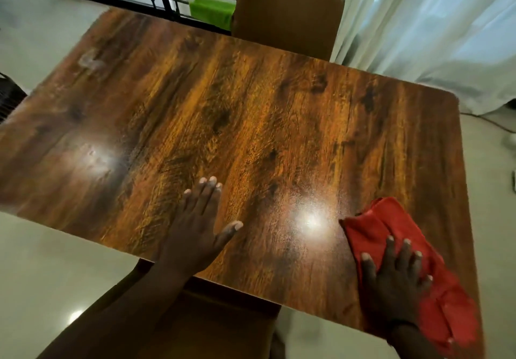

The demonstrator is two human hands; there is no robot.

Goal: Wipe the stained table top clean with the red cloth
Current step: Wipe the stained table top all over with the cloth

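The brown wood-grain table top (251,113) fills most of the view. A pale smeared stain (90,61) shows near its far left corner. The red cloth (374,227) lies crumpled at the near right corner, partly hanging over the edge. My right hand (393,277) presses flat on the cloth with fingers spread. My left hand (201,227) rests palm down on the bare wood near the front edge, fingers together and thumb out, holding nothing. Bright light reflections glare on the surface near both hands.
A brown chair (287,12) stands at the far side of the table, and another chair seat (223,317) is below the near edge. A black rack with a green cloth (212,12) stands behind. White curtains (432,23) hang at the right.
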